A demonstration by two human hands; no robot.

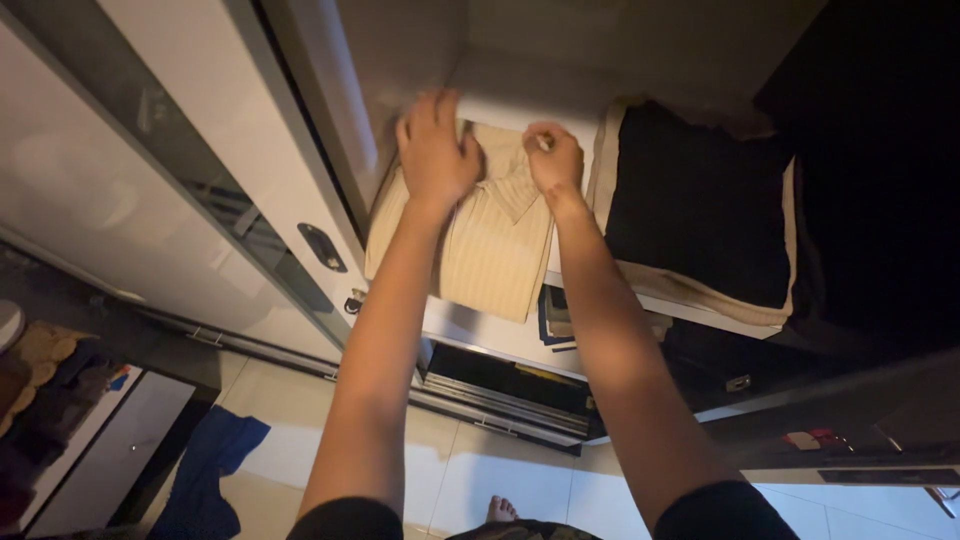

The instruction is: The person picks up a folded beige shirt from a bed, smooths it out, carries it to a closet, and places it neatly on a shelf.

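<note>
A folded cream ribbed shirt lies on a white wardrobe shelf, its front part hanging over the shelf edge. My left hand presses flat on the shirt's upper left, fingers spread. My right hand pinches the shirt near its collar, fingers curled on the fabric. Both arms reach up from below.
A folded black garment on a cream one sits to the right on the same shelf. A sliding wardrobe door with a recessed handle stands to the left. Below are a lower drawer, a tiled floor, a blue cloth and my foot.
</note>
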